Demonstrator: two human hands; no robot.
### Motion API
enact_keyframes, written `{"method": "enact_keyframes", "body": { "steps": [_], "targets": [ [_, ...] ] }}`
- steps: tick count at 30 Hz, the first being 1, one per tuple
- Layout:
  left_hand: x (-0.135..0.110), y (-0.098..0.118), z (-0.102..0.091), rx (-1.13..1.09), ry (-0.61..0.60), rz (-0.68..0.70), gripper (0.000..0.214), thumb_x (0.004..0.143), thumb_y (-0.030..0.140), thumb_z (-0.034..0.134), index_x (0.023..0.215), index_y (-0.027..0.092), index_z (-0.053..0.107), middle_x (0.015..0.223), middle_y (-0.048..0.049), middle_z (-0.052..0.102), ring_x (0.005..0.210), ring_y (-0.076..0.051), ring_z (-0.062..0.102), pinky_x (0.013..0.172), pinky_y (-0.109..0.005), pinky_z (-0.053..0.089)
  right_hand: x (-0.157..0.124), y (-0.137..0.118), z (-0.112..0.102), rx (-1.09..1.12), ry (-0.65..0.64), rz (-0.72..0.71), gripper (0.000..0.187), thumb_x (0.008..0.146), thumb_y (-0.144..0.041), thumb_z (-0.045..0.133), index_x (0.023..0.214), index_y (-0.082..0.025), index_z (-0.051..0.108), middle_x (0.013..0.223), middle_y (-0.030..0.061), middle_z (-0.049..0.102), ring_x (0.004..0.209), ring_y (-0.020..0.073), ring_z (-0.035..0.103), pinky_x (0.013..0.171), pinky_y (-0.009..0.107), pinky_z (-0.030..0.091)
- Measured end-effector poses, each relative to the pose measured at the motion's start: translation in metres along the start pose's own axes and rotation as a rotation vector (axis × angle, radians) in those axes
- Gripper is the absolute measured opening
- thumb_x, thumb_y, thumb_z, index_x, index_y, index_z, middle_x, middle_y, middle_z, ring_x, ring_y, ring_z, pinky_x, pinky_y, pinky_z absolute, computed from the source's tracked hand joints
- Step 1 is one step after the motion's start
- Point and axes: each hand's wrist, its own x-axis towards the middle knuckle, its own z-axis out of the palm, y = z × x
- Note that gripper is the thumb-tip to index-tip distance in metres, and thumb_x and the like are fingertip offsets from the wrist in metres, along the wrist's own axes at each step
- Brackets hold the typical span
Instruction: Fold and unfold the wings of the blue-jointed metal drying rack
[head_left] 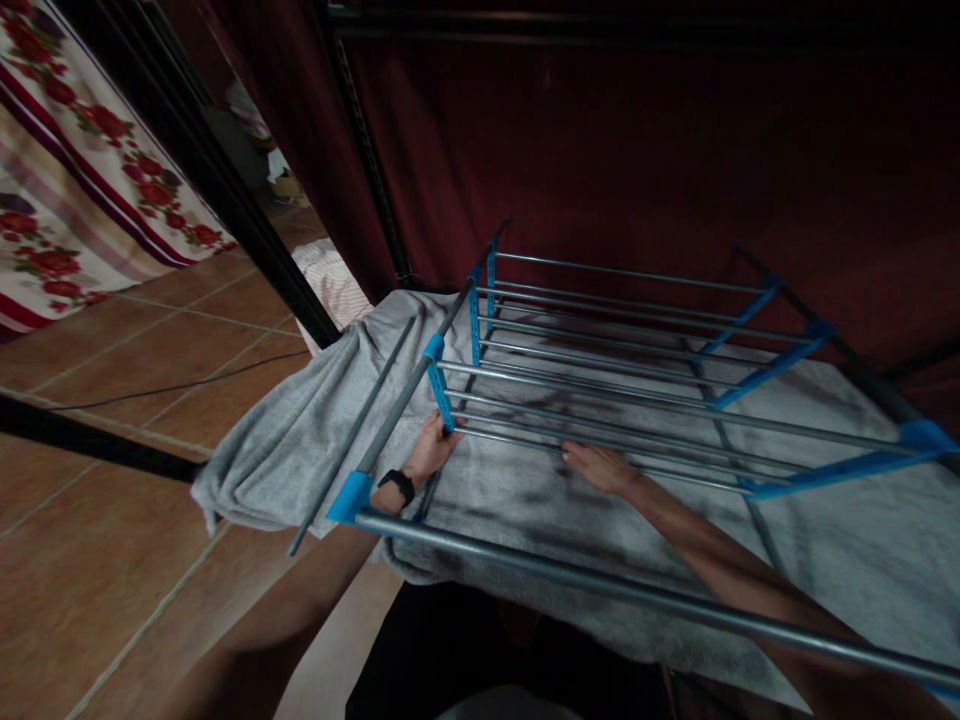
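Observation:
A rack of thin metal rods and blue plastic brackets lies across a grey blanket [277,450]. My left hand [431,448], with a black band on its wrist, is closed around the lower end of a blue bracket [438,392] on the rack's left side. Further right, my right hand [600,470] has its fingertips closed on a thin metal rod [510,440] that runs from that bracket toward the right side. Both forearms reach in past a thicker front tube [570,577], which ends in a blue corner joint [350,497].
A loose grey tube [352,430] rests on the blanket left of the rack. Black metal posts [232,180] and a dark red curtain [600,150] stand around the bed. A cable [187,385] crosses the tiled floor [82,560], and a floral cloth [97,160] hangs at left.

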Motion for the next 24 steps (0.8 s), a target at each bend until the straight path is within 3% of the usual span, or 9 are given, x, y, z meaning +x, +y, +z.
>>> {"method": "enact_keyframes", "body": {
  "steps": [6, 12, 17, 24],
  "targets": [
    [0.002, 0.006, -0.001, -0.017, 0.018, -0.017, 0.011, 0.081, 0.026, 0.067, 0.091, 0.022, 0.069, 0.107, -0.0076, 0.069, 0.107, -0.026, 0.065, 0.105, -0.046, 0.052, 0.002, -0.005, -0.003, -0.055, -0.021, -0.034, 0.045, 0.11, -0.034, 0.03, 0.141, -0.021, 0.06, 0.136, 0.0119, 0.07, 0.122, 0.024, 0.069, 0.104, 0.036, 0.052],
    [0.005, 0.004, -0.007, -0.054, -0.017, -0.004, 0.032, 0.083, 0.054, 0.068, 0.092, 0.023, 0.07, 0.103, -0.0091, 0.071, 0.103, -0.03, 0.068, 0.102, -0.051, 0.055, -0.008, -0.021, -0.017, -0.116, -0.001, -0.013, 0.036, 0.11, -0.035, 0.033, 0.129, -0.022, 0.059, 0.122, 0.0111, 0.075, 0.113, 0.0249, 0.072, 0.093, 0.035, 0.054],
    [0.015, 0.002, -0.011, 0.0, -0.057, -0.039, 0.054, 0.073, 0.076, 0.067, 0.092, 0.026, 0.071, 0.104, -0.0089, 0.072, 0.099, -0.033, 0.069, 0.096, -0.051, 0.058, -0.004, -0.015, -0.016, -0.174, 0.031, -0.062, 0.033, 0.111, -0.038, 0.033, 0.124, -0.019, 0.057, 0.122, 0.0118, 0.074, 0.113, 0.0247, 0.071, 0.09, 0.034, 0.056],
    [0.014, 0.005, -0.011, 0.011, -0.069, -0.081, 0.065, 0.068, 0.084, 0.065, 0.093, 0.024, 0.07, 0.096, -0.0087, 0.074, 0.094, -0.034, 0.071, 0.094, -0.051, 0.059, -0.005, -0.01, -0.014, -0.203, 0.061, -0.131, 0.034, 0.112, -0.038, 0.03, 0.122, -0.018, 0.056, 0.122, 0.0118, 0.072, 0.113, 0.0222, 0.07, 0.09, 0.032, 0.056]
  ]
}}
